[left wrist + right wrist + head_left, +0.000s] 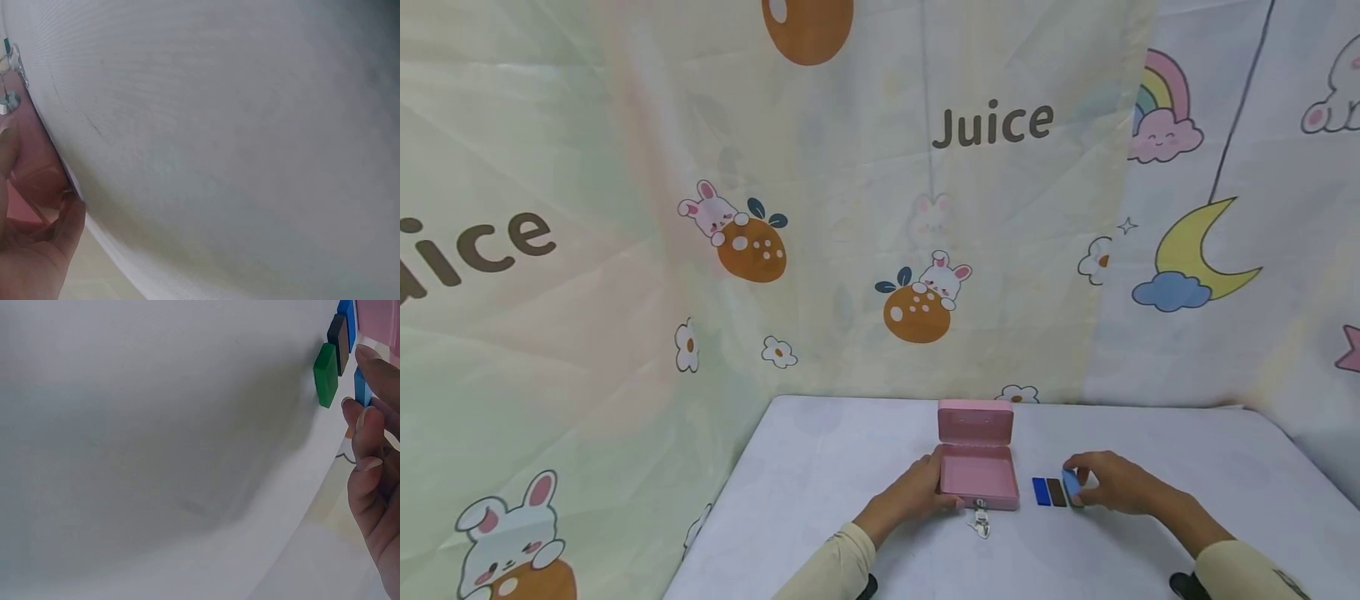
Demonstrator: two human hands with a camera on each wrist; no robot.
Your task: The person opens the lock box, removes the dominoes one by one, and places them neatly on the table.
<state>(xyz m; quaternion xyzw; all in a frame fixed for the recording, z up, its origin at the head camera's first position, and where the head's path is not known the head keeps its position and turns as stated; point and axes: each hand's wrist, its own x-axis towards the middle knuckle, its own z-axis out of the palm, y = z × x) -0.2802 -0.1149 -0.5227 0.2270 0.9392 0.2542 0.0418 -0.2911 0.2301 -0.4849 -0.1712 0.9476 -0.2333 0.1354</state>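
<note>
A pink metal cash box [979, 472] lies with its lid raised, the inside bare. My left hand [917, 490] grips its left side, thumb at the front and fingers behind; the left wrist view shows the fingers at the box's corner. Small keys [981, 523] hang from the front lock. To the right, my right hand [1112, 482] pinches a light blue rectangular block [362, 387] between thumb and fingers, raised off the table. Beneath it stands a green block [325, 375], beside a dark brown block [1056, 492] and a dark blue block [1041, 492] in a row.
The white table [820, 467] stretches out on both sides of the box. Printed cloth [850, 208] with rabbits and oranges hangs behind the table's far edge and along the left. The box's raised lid [976, 423] stands at the back.
</note>
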